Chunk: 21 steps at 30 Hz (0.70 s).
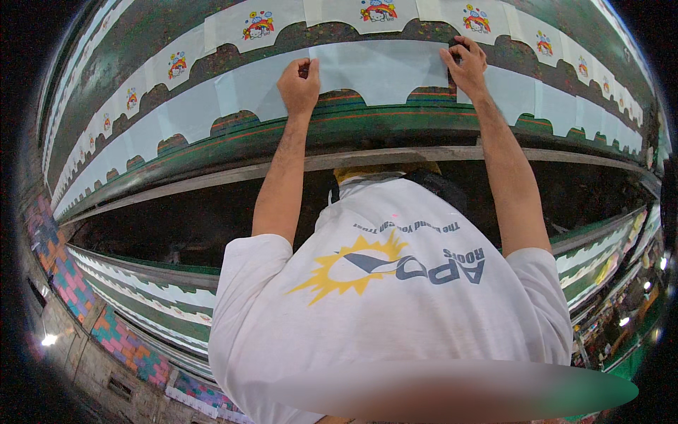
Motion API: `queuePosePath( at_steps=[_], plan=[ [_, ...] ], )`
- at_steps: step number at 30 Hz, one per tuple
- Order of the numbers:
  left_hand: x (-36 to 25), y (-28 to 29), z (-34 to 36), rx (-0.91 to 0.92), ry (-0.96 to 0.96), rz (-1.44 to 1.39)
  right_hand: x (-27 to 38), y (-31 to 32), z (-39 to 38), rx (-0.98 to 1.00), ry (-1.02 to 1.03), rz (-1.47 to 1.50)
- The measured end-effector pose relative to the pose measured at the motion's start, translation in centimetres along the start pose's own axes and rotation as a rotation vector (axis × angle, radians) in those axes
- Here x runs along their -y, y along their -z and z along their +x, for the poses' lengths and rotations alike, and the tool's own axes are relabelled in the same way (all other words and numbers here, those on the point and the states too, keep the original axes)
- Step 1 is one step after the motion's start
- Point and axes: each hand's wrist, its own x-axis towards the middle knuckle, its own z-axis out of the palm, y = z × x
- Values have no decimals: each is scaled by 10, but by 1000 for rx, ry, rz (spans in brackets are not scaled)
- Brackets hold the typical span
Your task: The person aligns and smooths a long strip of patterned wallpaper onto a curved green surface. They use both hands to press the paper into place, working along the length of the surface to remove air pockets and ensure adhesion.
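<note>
White T-shirt (424, 311) cloth fills the near middle of the head view. Beyond it, a pale plain panel (385, 67) lies flat on a long dark-green table (339, 104), between the two hands. The left hand (299, 86) is curled at the panel's left part, thumb against forefinger; the right hand (466, 65) has bent fingers at its right edge. I cannot tell whether either pinches the material. Similar blank panels (258, 79) continue left and right, and a printed row (378, 15) runs along the far side. A long rail (212, 189) stands between torso and table, both forearms reaching over it. Patchwork-coloured wall blocks (67, 272) show at left. Dark upside-down lettering (441, 271) and a yellow sunburst (332, 272) mark the shirt; the printed row bears bright cartoon pictures.
</note>
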Motion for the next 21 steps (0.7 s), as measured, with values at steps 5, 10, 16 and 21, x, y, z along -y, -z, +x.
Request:
queuePosePath(
  at_steps=[5, 10, 16, 21],
  plan=[
    [0, 1, 1, -13, -65, 40, 4, 0, 2, 5, -11, -31],
    [3, 0, 1, 4, -38, 56, 0, -3, 2, 15, -32, -34],
    [-5, 4, -1, -68, 0, -75, -7, -6, 10, -5, 29, 45],
    [-17, -3, -14, 16, -319, 204, -9, 0, 11, 22, -8, 170]
  ],
)
